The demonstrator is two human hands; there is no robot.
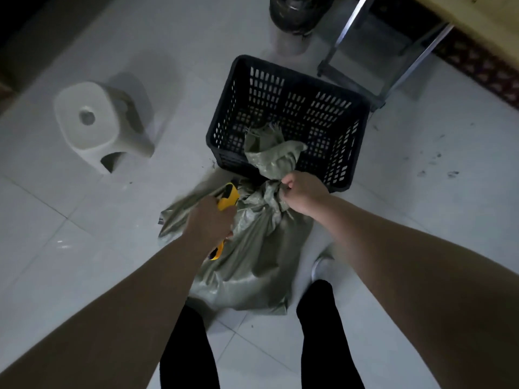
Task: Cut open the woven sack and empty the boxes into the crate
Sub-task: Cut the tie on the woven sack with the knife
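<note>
A grey-green woven sack (252,262) lies on the tiled floor between my legs, its neck tied and bunched. My right hand (302,193) grips that bunched neck, and the loose top of the sack flops over the near wall of the black slotted crate (362,119). My left hand (209,220) holds a yellow utility knife (229,199) against the sack just left of the neck. The blade tip is not visible. No boxes show; the sack hides its contents. The crate looks empty apart from the sack's top.
A white plastic stool (98,122) stands on the floor to the left. A metal frame (373,80) and a dark round object (297,15) sit behind the crate. A white shoe (320,269) shows beside the sack.
</note>
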